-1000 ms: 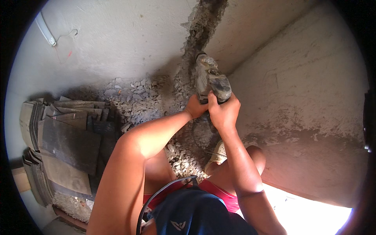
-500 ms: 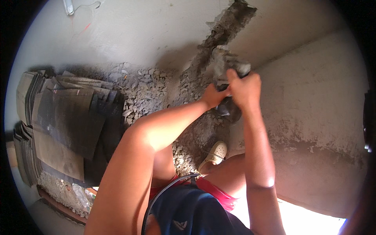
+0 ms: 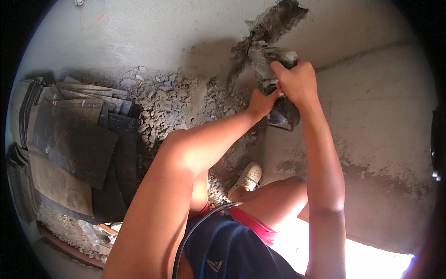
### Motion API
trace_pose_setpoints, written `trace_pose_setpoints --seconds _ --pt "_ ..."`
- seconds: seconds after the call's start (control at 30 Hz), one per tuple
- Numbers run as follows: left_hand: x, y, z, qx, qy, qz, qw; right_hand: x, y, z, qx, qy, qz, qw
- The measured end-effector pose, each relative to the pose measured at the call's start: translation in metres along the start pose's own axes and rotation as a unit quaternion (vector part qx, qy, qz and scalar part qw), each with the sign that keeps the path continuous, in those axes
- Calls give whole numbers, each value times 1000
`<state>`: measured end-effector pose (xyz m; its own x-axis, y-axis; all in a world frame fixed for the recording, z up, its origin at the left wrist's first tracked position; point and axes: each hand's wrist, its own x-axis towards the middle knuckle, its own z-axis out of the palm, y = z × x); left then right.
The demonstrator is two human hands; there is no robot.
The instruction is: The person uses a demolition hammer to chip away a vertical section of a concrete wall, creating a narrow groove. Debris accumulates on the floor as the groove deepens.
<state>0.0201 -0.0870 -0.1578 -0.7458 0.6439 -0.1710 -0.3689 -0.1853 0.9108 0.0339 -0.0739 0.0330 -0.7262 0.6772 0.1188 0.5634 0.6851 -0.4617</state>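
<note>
A dust-coated power tool [image 3: 262, 69], bulky like a hammer drill, is in both my hands. Its front end meets the lower part of a rough channel [image 3: 278, 23] broken into the wall; any bit is hidden. My left hand [image 3: 263, 102] is closed around the tool's lower side. Higher and to the right, my right hand [image 3: 299, 83] wraps the upper side of the body, its thumb lying across it. The dark rear of the tool hangs below the hands.
Broken rubble [image 3: 169, 97] lies heaped along the wall's foot. Stacked dark sheets [image 3: 74, 144] stand at the left. A bare wall [image 3: 371, 121] rises close on the right. A black cable [image 3: 183, 237] crosses my body. My foot wears a pale clog [image 3: 248, 179].
Both hands and the tool have shifted slightly up and right in view, and the tool's rear now shows more. The rubble and stacked sheets sit a little farther left in view.
</note>
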Motion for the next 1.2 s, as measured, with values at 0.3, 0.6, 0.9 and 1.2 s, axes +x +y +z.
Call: trace_pose_setpoints --seconds 0.3,0.6,0.9,1.2 --pt "-5 18 -16 4 -63 26 998 3 0 -2 142 -20 86 986" --pt "2 23 -27 163 -84 -25 983 2 25 -1 260 1 120 958" --pt "21 22 -8 121 -57 -34 990 19 27 -20 297 -26 118 947" --pt "23 37 12 95 -38 -40 994 45 42 -35 307 -11 110 945"
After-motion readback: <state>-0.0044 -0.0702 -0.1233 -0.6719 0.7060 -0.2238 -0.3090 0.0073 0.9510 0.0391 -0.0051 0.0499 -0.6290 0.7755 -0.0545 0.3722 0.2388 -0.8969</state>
